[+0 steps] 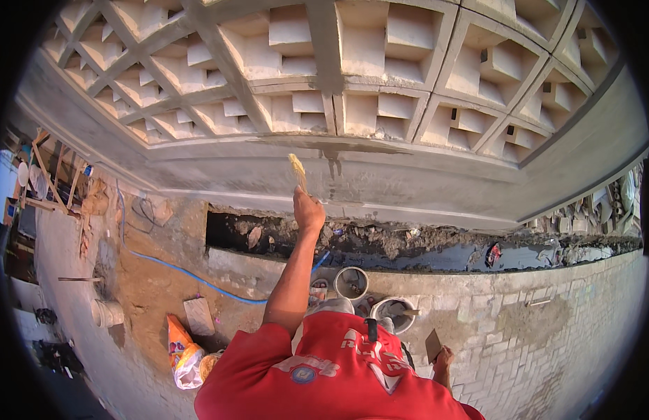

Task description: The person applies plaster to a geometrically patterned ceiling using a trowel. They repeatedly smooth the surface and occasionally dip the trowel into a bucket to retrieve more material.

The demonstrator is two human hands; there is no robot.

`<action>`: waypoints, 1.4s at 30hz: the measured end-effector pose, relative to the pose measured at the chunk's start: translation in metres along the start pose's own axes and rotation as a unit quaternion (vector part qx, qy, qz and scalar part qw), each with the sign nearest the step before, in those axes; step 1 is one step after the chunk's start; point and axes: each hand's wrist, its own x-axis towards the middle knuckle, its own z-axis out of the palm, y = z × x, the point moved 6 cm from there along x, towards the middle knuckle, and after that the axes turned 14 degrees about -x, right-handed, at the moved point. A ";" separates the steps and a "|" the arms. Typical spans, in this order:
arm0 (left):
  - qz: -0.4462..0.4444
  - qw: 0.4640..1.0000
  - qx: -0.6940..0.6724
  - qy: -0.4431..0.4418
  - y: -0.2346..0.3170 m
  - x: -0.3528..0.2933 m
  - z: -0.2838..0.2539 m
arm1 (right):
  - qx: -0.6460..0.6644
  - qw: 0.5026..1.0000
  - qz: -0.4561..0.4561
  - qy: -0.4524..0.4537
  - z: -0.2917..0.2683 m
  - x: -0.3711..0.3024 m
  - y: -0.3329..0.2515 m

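Note:
My left hand [308, 210] is raised and shut on a brush with pale yellow bristles [297, 170]. The bristles touch the grey concrete ledge [408, 175] below a wall of patterned hollow blocks [380, 77]. A wet dark streak runs down the wall above and beside the brush. My right hand [444, 358] hangs low at my side, shut on a small flat brown board-like tool [433, 344]. My red shirt [338, 378] fills the lower middle of the view.
An open muddy trench [422, 246] runs along the wall's foot. Two white buckets [351, 282] [394, 312] stand on the brick paving [548, 329] by my feet. A blue hose [184, 273], an orange and white bag [184, 353] and a wooden frame [51, 175] lie left.

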 end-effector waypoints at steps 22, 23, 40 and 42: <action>0.020 0.925 -0.064 -0.374 0.018 -0.221 0.210 | -0.069 0.994 0.084 0.021 -0.068 0.000 0.054; -0.022 0.922 -0.016 -0.387 -0.017 -0.206 0.197 | -0.094 0.991 0.097 0.018 -0.069 -0.001 0.058; -0.299 0.908 0.255 -0.143 -0.402 0.036 0.038 | -0.225 0.971 -0.002 -0.079 0.010 -0.009 -0.049; -0.278 0.901 0.300 -0.146 -0.429 0.088 0.029 | -0.228 0.971 0.012 -0.070 0.007 -0.008 -0.026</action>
